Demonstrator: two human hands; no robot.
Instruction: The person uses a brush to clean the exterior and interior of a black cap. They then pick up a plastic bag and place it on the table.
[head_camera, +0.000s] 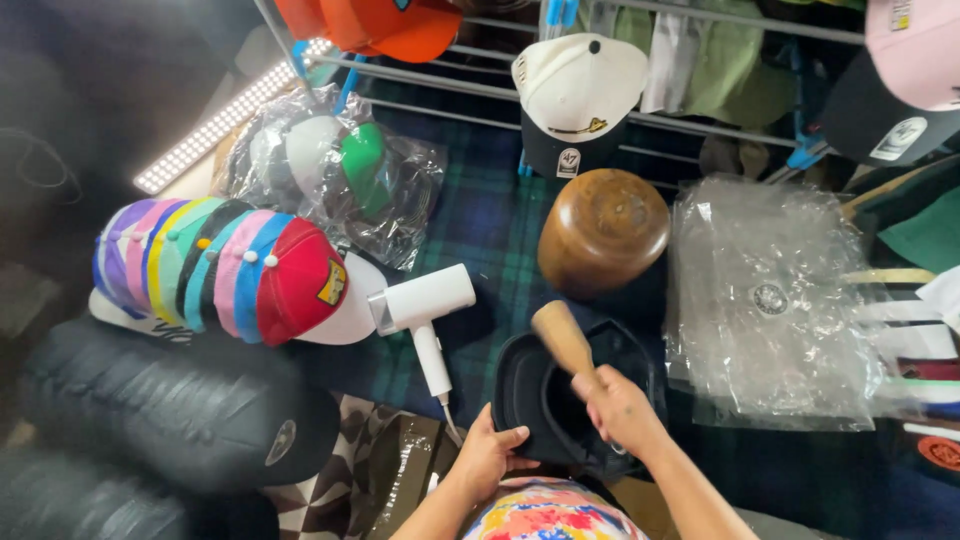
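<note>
Between both hands, upturned black cap (540, 400)

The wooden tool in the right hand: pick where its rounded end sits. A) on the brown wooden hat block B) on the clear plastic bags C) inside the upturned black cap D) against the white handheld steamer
C: the right hand grips the wooden tool with its end down in the hollow of the black cap, which the left hand holds by the rim.
</note>
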